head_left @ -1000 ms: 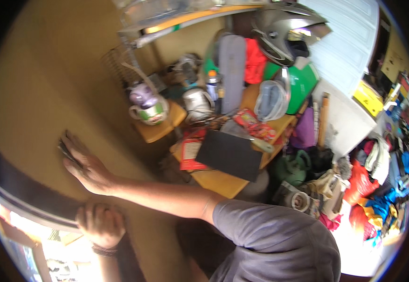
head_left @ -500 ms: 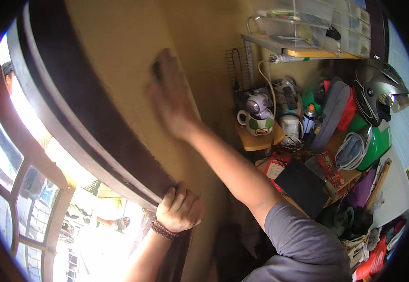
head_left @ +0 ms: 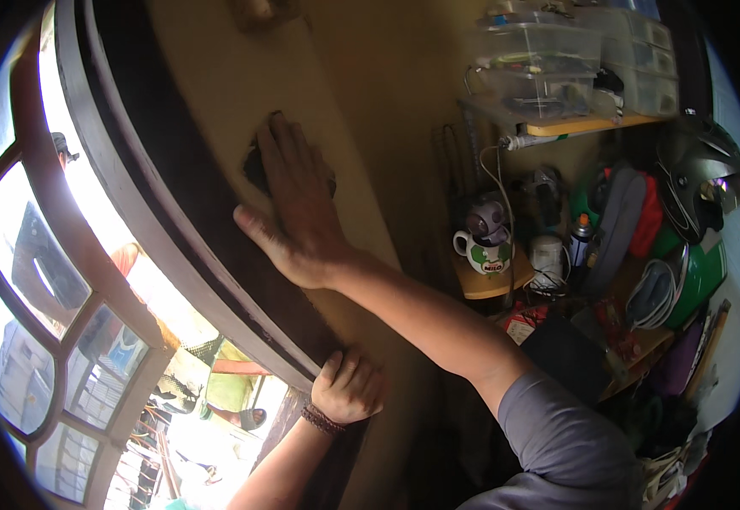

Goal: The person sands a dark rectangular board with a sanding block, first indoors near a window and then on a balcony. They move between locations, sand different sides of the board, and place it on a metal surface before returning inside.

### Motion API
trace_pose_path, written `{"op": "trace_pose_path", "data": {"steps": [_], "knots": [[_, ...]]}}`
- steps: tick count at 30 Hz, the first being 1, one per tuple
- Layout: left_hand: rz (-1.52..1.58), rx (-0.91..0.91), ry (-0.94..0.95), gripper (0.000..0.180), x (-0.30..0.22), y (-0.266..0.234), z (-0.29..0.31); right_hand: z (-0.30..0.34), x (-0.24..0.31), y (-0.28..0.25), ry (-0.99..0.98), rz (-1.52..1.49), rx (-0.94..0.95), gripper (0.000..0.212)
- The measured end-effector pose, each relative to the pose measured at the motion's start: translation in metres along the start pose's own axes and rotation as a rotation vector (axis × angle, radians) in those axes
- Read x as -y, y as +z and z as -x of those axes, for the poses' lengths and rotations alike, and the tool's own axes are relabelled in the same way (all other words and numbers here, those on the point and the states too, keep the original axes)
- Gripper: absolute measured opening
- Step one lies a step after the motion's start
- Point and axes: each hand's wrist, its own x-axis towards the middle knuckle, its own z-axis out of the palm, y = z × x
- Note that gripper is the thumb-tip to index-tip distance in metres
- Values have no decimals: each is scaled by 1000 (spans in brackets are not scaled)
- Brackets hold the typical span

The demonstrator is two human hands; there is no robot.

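My right hand (head_left: 302, 212) lies against a tan wall strip (head_left: 217, 110) beside a dark frame. Its fingers are stretched out over a dark flat sheet or pad (head_left: 257, 167), pressing it to the wall; the thumb stands apart. Most of the sheet is hidden under the palm, so its kind is unclear. Lower down, my left hand (head_left: 349, 391), with a beaded bracelet at the wrist, is closed round the edge of the dark door frame (head_left: 302, 319).
An open paned door or window (head_left: 102, 340) swings out at the left, with a person's foot in a sandal (head_left: 253, 418) beyond. At the right are a shelf with clear plastic boxes (head_left: 548, 93), a mug (head_left: 485, 253), a spray can (head_left: 581, 234) and a helmet (head_left: 697, 183).
My right hand has slid a little down the wall, nearer my left, and its motion blur has gone. My left hand keeps its hold. The view has shifted and the room looks darker.
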Motion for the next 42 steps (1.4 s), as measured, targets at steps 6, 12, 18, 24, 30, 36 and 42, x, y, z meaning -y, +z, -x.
{"op": "trace_pose_path", "data": {"steps": [6,12,18,24,30,36,42], "knots": [[25,-16,27,22,-3,0,-7,-24,-43,-5,227,214,138,62],[33,-49,-2,13,-4,1,-9,14,-46,-15,117,-89,-8,61],[108,-101,-46,5,-2,-8,-15,60,12,-12,-32,-76,16,69],[88,-116,-52,9,-6,0,-20,69,-32,-21,464,-124,88,76],[57,-129,11,14,-7,3,-27,91,-47,-31,238,-94,134,78],[53,-26,-30,7,-1,0,-13,121,-22,-23,175,-106,218,79],[45,-111,-22,8,-3,9,-20,134,-58,-16,458,-114,162,90]]}}
